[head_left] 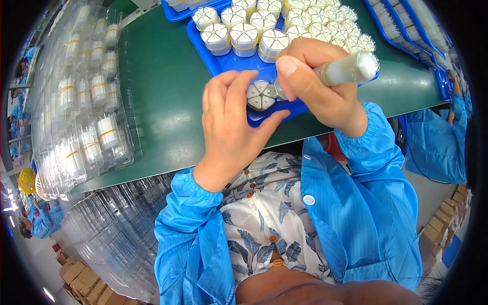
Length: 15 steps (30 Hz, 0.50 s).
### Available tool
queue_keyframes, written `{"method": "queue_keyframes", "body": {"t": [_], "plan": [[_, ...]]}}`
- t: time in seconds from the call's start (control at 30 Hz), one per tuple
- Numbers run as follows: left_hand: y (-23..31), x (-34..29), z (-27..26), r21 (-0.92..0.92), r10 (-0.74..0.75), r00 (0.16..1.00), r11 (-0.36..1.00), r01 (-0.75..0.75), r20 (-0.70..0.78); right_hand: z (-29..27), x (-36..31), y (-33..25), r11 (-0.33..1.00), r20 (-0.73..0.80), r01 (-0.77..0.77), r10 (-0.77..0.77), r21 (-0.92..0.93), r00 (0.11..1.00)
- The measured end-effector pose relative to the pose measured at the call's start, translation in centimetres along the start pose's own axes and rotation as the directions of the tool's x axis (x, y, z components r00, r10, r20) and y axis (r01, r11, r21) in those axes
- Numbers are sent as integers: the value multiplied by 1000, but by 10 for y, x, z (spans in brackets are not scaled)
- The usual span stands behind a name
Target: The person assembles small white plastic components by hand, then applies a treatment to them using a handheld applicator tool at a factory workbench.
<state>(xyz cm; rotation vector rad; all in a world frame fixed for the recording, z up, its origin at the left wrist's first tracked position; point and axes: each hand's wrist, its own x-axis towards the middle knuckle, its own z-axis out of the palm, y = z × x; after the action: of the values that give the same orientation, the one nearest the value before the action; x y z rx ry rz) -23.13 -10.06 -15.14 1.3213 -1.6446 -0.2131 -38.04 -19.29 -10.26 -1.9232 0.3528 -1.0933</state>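
My left hand (pixel 229 117) curls its fingers and thumb round the near side of a round bundle of white wedge-shaped pieces (pixel 261 95). The bundle stands upright at the near edge of a blue tray (pixel 216 62), its segmented top facing up. My right hand (pixel 323 81) is closed round a whitish, translucent bottle-like tool (pixel 348 69). Its broad end points up and to the right, while the clear narrow end (pixel 279 91) reaches the bundle's right side. Whether that end touches the bundle, I cannot tell.
Several similar bundles with yellow bands (pixel 244 38) fill the tray's far part. Clear plastic trays with banded white bundles (pixel 76 101) are stacked at left on the green table (pixel 162 91). More blue trays (pixel 406 30) stand at far right. A person in blue (pixel 437 137) is at right.
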Motion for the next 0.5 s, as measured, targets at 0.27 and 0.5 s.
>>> {"method": "queue_keyframes", "body": {"t": [0.27,0.5], "plan": [[-5,0,-2,54,19,1000,998,-19,0,-10,13,0,996,66,69,-73,62,995],[-6,5,-6,21,72,997,997,-73,35,-6,10,8,999,120,32,-33,13,992]]}}
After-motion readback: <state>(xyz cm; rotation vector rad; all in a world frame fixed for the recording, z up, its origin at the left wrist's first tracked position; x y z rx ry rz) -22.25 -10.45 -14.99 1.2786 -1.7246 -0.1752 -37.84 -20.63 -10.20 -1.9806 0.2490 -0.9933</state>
